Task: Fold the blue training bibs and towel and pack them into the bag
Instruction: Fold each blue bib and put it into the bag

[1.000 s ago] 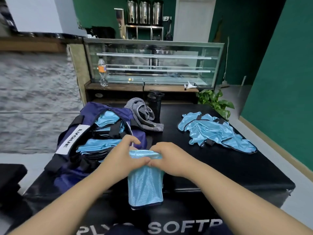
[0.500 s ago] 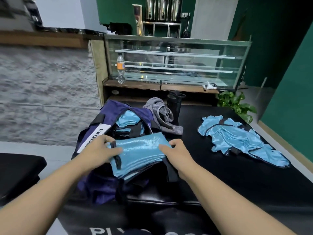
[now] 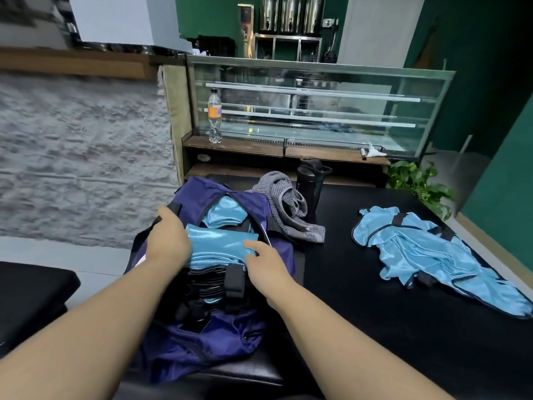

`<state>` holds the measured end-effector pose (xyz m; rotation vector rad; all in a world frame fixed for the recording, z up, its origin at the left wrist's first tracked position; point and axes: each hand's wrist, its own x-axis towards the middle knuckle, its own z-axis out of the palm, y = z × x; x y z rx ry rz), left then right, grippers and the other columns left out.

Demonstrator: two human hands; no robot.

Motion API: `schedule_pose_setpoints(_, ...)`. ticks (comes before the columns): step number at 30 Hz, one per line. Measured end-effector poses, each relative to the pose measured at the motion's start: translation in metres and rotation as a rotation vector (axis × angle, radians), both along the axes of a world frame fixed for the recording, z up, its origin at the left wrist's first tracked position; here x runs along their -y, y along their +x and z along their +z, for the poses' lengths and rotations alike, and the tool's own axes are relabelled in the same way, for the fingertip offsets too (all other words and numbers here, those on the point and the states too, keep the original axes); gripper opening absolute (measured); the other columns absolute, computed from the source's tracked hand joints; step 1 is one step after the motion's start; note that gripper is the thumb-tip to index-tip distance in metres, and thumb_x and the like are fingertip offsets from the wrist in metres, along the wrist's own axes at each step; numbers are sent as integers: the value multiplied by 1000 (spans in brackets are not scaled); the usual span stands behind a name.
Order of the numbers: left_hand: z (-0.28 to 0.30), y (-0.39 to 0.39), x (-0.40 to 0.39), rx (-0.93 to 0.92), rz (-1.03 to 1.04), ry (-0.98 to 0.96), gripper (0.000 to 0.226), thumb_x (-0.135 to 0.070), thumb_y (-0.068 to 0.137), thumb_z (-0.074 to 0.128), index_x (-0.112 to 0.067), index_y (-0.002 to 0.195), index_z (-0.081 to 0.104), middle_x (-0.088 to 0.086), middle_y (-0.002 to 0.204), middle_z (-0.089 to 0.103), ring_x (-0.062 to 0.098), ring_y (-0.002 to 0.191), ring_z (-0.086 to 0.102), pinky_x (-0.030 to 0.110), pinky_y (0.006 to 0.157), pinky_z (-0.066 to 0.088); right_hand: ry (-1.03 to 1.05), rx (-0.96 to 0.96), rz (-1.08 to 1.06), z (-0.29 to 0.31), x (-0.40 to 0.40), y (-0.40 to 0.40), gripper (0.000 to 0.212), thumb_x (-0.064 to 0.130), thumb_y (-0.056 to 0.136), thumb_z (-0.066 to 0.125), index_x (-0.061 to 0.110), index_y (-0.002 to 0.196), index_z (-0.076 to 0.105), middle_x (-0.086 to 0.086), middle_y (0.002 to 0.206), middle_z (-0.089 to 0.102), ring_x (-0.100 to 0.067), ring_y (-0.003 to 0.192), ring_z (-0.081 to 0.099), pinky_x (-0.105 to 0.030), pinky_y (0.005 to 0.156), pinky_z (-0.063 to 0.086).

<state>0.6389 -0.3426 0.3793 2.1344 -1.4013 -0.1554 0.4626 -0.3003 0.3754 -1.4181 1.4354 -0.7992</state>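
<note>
the left hand (image 3: 168, 245) lies palm down over the left end of a folded bib (image 3: 222, 241), fingers curled over its edge, while the right hand (image 3: 266, 262) touches the right end with straightish fingers, thumb tucked at the edge; both forearms reach up from the bottom of the frame. the bib sits atop a stack inside the open purple bag (image 3: 202, 339) at centre. a grey towel (image 3: 288, 209) lies just right of the bag, unfolded bibs (image 3: 432, 255) at the right on the black table (image 3: 389, 327)
</note>
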Motion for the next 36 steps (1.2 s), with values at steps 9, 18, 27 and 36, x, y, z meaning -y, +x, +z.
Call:
schedule_pose_setpoints(9,-38,-25,-35,408,-611,118,104,-75,76,-18,-20,147,34,7,150,37,26,139,32,41,112,25,-90,-386,237,-27,9,-8,42,10,103,30,8,145,34,-14,146,43,-29,131,41,-29,102,28)
schedule_pose_setpoints(18,-64,-17,-47,226,-627,301,85,-83,52,-33,-68,128,3,-2,161,-2,17,148,-7,48,117,-7,-155,-624,315,-61,12,-6,40,34,104,23,30,141,38,-13,128,57,-33,119,45,-43,96,43)
schedule_pose_setpoints(27,-45,-30,-48,165,-589,414,69,-98,56,5,-77,118,27,-6,161,2,16,147,-8,53,112,-15,-506,-498,336,-66,-18,-39,50,9,98,37,26,145,39,3,139,50,-18,128,37,-36,106,35)
schedule_pose_setpoints(36,-33,-115,-58,205,-628,-191,39,-25,88,55,-30,127,56,-8,140,47,14,138,33,43,115,4,-746,-564,203,-87,-36,-110,55,15,86,35,21,140,48,5,143,49,-14,137,38,-31,109,33)
